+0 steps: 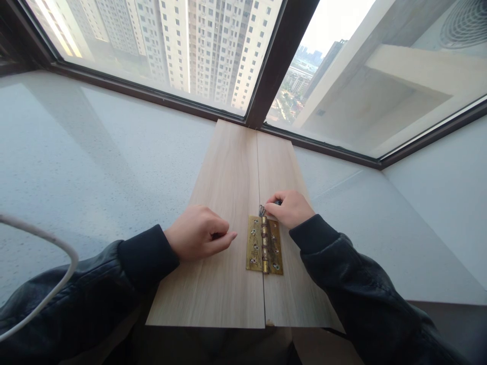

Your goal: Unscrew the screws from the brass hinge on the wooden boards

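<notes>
A brass hinge (265,246) lies opened flat across the seam between two light wooden boards, with screw heads showing in holes of both leaves. Just above its top end is a small cluster of metal screws (262,210). My right hand (291,209) is closed in a pinch at these screws, its fingertips on one of them; a small dark spot shows between the fingers. To the left of the hinge, my left hand (201,233) rests closed over the left board (224,177), fingers curled and thumb against them. Whatever may be inside it is hidden.
The right board (277,167) lies alongside the left one on a pale speckled sill (152,152). Dark-framed windows (262,66) meet the boards' far ends. A white cable (57,241) loops in at the left. The boards' near edge overhangs a dark space.
</notes>
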Motion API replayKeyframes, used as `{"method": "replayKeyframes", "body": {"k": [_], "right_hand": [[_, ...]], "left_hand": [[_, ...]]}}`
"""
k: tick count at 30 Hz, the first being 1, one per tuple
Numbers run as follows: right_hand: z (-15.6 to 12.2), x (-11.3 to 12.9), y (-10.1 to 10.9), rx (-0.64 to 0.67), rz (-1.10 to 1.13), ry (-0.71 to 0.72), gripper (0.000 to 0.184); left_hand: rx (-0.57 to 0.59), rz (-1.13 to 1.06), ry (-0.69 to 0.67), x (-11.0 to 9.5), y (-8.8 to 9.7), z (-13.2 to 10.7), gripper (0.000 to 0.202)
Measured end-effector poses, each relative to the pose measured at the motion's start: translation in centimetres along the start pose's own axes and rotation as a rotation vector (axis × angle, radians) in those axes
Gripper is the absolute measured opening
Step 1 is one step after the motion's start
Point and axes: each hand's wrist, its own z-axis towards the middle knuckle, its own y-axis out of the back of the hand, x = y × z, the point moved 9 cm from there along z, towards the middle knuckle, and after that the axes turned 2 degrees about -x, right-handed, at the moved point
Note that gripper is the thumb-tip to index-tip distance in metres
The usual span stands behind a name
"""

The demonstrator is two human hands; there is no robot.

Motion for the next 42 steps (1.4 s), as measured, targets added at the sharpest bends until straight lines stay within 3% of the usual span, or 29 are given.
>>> {"method": "replayKeyframes", "body": {"k": [11,42], "right_hand": [[0.06,-0.22,-0.23,0.042,0.082,-0.006,0.018],[0.69,0.08,-0.37,0.055,0.033,0.014,0.020]], "left_hand": [[-0.001,0.006,0.007,-0.01,0.01,0.08,0.044],[-0.026,-0.012,-0.018,-0.24,0.36,0.01,0.043]]}}
